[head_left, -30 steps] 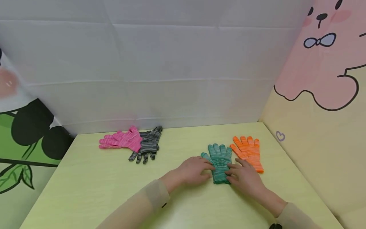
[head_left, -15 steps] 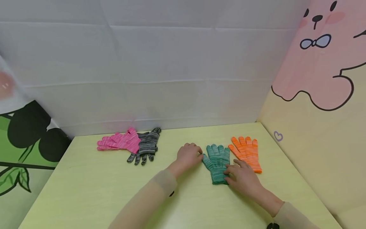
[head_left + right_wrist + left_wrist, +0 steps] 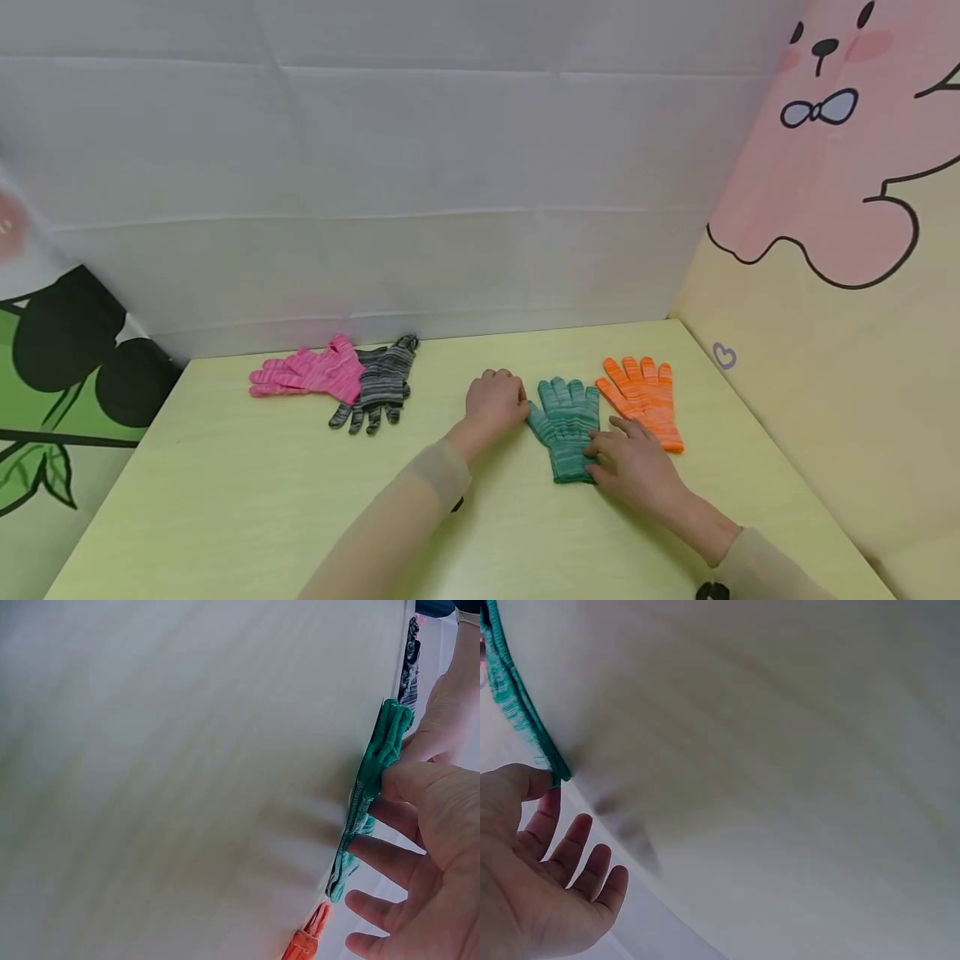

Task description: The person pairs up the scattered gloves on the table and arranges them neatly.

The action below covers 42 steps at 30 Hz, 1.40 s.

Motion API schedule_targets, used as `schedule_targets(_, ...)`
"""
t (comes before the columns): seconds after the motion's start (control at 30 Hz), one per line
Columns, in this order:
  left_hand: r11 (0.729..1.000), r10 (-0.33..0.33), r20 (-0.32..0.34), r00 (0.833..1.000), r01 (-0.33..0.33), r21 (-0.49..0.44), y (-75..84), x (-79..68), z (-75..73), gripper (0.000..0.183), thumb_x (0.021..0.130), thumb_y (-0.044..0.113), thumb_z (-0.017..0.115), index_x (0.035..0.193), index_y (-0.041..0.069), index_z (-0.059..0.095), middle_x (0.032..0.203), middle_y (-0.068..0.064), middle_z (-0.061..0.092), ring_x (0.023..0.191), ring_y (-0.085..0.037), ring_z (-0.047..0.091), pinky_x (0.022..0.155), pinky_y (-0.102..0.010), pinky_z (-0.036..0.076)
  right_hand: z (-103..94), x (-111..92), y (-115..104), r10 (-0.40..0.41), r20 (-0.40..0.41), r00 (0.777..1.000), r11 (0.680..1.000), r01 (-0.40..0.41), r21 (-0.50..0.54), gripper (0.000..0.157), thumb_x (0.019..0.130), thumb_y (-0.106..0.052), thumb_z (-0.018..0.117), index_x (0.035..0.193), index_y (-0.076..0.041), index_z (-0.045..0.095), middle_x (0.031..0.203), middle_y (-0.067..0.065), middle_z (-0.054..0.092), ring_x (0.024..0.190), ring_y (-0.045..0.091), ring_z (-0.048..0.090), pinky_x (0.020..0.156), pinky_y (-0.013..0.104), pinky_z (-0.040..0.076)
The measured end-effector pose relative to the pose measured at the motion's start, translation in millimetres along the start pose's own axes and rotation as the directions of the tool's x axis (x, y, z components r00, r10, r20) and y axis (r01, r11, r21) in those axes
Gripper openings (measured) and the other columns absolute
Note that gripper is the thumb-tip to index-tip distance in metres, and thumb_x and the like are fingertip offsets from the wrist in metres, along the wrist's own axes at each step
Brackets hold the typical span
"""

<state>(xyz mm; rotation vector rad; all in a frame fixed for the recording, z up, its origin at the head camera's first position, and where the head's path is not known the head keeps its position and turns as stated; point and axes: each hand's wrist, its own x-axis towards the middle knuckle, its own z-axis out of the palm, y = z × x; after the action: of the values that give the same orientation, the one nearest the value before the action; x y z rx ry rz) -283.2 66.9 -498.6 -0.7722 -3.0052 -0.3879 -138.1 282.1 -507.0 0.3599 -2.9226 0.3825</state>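
A green striped knit glove [image 3: 572, 417] lies flat on the table, its fingers toward the back wall. At the tip of its thumb is my left hand [image 3: 495, 402]; in the left wrist view the thumb and index finger pinch the edge of the green knit [image 3: 536, 735], while the other fingers stay loose. My right hand [image 3: 637, 462] rests with spread, slightly bent fingers along the glove's right side near the cuff. Seen from the right wrist, its thumb and fingertips touch the green edge [image 3: 375, 761]. An orange glove [image 3: 651, 398] lies just right of it, partly behind my right hand.
At the back left, a pink glove [image 3: 318, 372] overlaps a grey-and-black striped glove [image 3: 386, 382]. The pale yellow table [image 3: 247, 492] ends at a white cloth wall [image 3: 420, 192]. A printed side wall [image 3: 810, 358] borders the right edge.
My left hand has moved up from the green glove's lower left side to its thumb tip and now pinches there. My right hand has hardly moved. The head view has shifted slightly.
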Motion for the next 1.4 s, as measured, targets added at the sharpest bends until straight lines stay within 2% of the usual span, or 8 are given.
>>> schedule_targets(0.23, 0.999, 0.031, 0.010, 0.999, -0.032, 0.025, -4.7, 0.4, 10.7, 0.012, 0.099, 0.028, 0.064, 0.102, 0.020, 0.071, 0.110, -0.001, 0.062, 0.111, -0.028, 0.054, 0.090, -0.043, 0.048, 0.9, 0, 0, 0.011, 0.015, 1.000, 1.000, -0.011, -0.006, 0.017, 0.087, -0.027, 0.082, 0.103, -0.021, 0.077, 0.131, 0.003, 0.069, 0.137, 0.045, 0.046, 0.115, 0.065, 0.027)
schedule_targets(0.43, 0.998, 0.028, 0.009, 1.000, -0.028, 0.048, -7.5, -0.3, 8.7, 0.012, 0.099, 0.029, 0.065, 0.091, 0.021, 0.069, 0.108, 0.000, 0.061, 0.112, -0.027, 0.053, 0.094, -0.044, 0.046, -0.3, 2, 0, 0.008, 0.021, 1.000, 1.000, -0.008, -0.001, 0.018, 0.088, -0.026, 0.082, 0.103, -0.020, 0.076, 0.133, 0.005, 0.068, 0.137, 0.046, 0.045, 0.115, 0.066, 0.026)
schedule_targets(0.57, 0.997, 0.024, -0.002, 1.000, -0.024, 0.075, -9.4, 0.3, 7.5, 0.014, 0.099, 0.030, 0.064, 0.090, 0.021, 0.069, 0.106, 0.000, 0.061, 0.112, -0.027, 0.053, 0.093, -0.043, 0.046, -1.4, 6, -1, 0.000, 0.028, 1.000, 1.000, 0.000, -0.005, 0.018, 0.088, -0.026, 0.082, 0.104, -0.020, 0.075, 0.133, 0.006, 0.068, 0.137, 0.047, 0.045, 0.115, 0.068, 0.025)
schedule_targets(0.67, 0.997, 0.012, -0.013, 1.000, -0.011, 0.080, -10.9, 1.2, 7.5, 0.013, 0.099, 0.029, 0.064, 0.092, 0.020, 0.070, 0.104, 0.000, 0.061, 0.112, -0.028, 0.054, 0.093, -0.044, 0.046, -2.7, 10, -1, -0.010, 0.032, 0.999, 1.000, 0.011, -0.014, 0.018, 0.089, -0.025, 0.081, 0.104, -0.019, 0.075, 0.133, 0.007, 0.068, 0.137, 0.048, 0.045, 0.114, 0.069, 0.025)
schedule_targets(0.87, 0.997, -0.019, -0.025, 0.999, 0.021, 0.073, -13.2, 2.6, 8.4, 0.014, 0.101, 0.029, 0.063, 0.103, 0.018, 0.071, 0.111, -0.002, 0.062, 0.117, -0.029, 0.052, 0.099, -0.045, 0.044, -7.0, 24, 3, -0.014, 0.055, 0.998, 1.000, 0.014, -0.009, 0.016, 0.090, -0.022, 0.080, 0.105, -0.018, 0.075, 0.135, 0.009, 0.066, 0.139, 0.049, 0.042, 0.114, 0.071, 0.023)
schedule_targets(1.1, 0.998, -0.028, -0.019, 0.999, 0.030, 0.062, -12.7, 6.5, 8.9, 0.013, 0.103, 0.029, 0.062, 0.103, 0.019, 0.069, 0.116, -0.002, 0.061, 0.120, -0.028, 0.052, 0.100, -0.045, 0.044, -11.6, 35, 16, -0.004, 0.107, 0.994, 1.000, 0.006, -0.022, 0.016, 0.092, -0.021, 0.078, 0.107, -0.018, 0.074, 0.139, 0.006, 0.064, 0.142, 0.048, 0.038, 0.115, 0.070, 0.019)
schedule_targets(1.4, 0.997, -0.031, -0.001, 1.000, 0.031, 0.063, -4.3, 11.6, 8.8, 0.012, 0.104, 0.030, 0.061, 0.103, 0.020, 0.068, 0.119, -0.002, 0.061, 0.123, -0.028, 0.051, 0.101, -0.045, 0.043, -15.2, 36, 25, 0.010, 0.134, 0.991, 1.000, -0.010, 0.001, 0.017, 0.092, -0.020, 0.078, 0.109, -0.019, 0.074, 0.142, 0.006, 0.062, 0.144, 0.048, 0.035, 0.117, 0.070, 0.016)
